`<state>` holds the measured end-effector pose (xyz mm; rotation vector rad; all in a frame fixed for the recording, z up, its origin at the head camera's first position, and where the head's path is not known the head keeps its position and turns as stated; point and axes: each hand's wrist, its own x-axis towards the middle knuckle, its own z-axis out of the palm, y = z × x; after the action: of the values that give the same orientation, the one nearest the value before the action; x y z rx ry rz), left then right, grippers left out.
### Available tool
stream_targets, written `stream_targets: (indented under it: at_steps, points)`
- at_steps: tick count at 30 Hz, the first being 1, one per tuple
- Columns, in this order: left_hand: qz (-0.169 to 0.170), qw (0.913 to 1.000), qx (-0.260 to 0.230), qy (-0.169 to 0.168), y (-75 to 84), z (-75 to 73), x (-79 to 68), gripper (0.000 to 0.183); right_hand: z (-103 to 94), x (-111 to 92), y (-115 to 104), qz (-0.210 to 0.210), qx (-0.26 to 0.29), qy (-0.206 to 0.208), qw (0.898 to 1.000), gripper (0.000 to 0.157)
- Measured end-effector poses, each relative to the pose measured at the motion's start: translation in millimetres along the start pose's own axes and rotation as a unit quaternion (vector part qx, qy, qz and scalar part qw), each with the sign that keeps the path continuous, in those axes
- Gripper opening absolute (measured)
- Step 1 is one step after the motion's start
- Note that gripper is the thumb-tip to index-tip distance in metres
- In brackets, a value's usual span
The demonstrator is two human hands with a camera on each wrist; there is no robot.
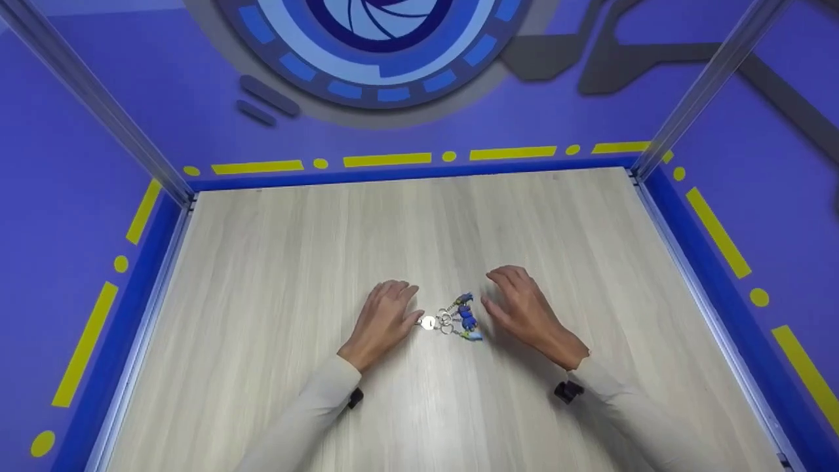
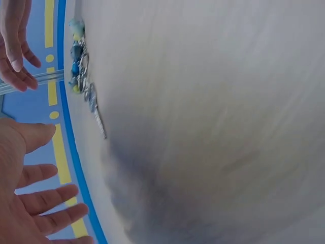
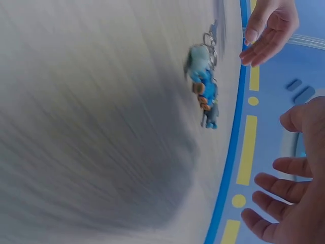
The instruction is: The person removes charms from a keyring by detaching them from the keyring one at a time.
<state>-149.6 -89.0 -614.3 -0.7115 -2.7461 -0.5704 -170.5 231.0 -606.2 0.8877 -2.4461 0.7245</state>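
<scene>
Blue walls (image 1: 59,164) enclose a pale wooden table (image 1: 295,236). Across it lies a keychain (image 1: 446,320), long axis crosswise: its key (image 1: 429,322) points toward the seemingly nearer left hand (image 1: 385,314), its figurines (image 1: 467,317) toward the right hand (image 1: 527,311). Both hands' fingers (image 2: 48,199) are loose, grasping nothing.

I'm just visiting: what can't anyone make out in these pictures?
Charms: fine details too small in the head view, blurred in the right wrist view.
Key: its cuts are too small in the head view, blurred in the left wrist view.
Left hand: cut off by the left edge of the left wrist view.
Round wall emblem: cut off by the head view's top edge.
</scene>
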Motion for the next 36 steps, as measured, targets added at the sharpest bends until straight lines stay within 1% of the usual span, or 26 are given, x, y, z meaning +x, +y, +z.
stream_targets:
  at_steps: [4, 8, 11, 14, 19, 24, 27, 30, 36]
  points:
    - [0.029, 0.9993, -0.012, 0.019, 2.0, 7.5, -4.8, 0.044, 9.2, -6.2, -0.4, -0.017, 0.023, 0.006, 1.000, 0.037]
    - [0.049, 0.9977, -0.034, 0.032, 3.7, 13.4, -8.4, 0.042, 17.7, -11.8, -3.8, -0.019, 0.039, 0.004, 0.999, 0.035]
    - [0.056, 0.9965, -0.052, 0.035, 5.1, 17.2, -10.3, 0.040, 23.8, -14.3, -7.0, -0.018, 0.050, 0.000, 0.999, 0.034]
    - [0.062, 0.9959, -0.059, 0.030, 7.4, 20.6, -12.0, 0.039, 29.5, -16.3, -10.1, -0.019, 0.055, -0.001, 0.998, 0.032]
    - [0.065, 0.9950, -0.071, 0.025, 11.6, 26.1, -13.4, 0.034, 36.1, -20.6, -14.9, -0.015, 0.069, -0.014, 0.997, 0.035]
    - [0.059, 0.9903, -0.120, 0.038, 13.3, 30.8, -12.3, 0.028, 43.0, -24.0, -19.2, -0.010, 0.087, -0.023, 0.996, 0.033]
    - [0.051, 0.9882, -0.140, 0.036, 13.6, 33.1, -12.2, 0.027, 47.1, -24.7, -21.6, -0.010, 0.100, -0.021, 0.995, 0.032]
    - [0.049, 0.9884, -0.140, 0.034, 14.1, 35.9, -13.1, 0.025, 51.9, -25.9, -22.8, -0.014, 0.108, -0.014, 0.994, 0.033]
    - [0.059, 0.9892, -0.123, 0.054, 14.7, 43.8, -15.0, 0.021, 64.8, -30.3, -24.0, -0.031, 0.125, 0.006, 0.992, 0.026]
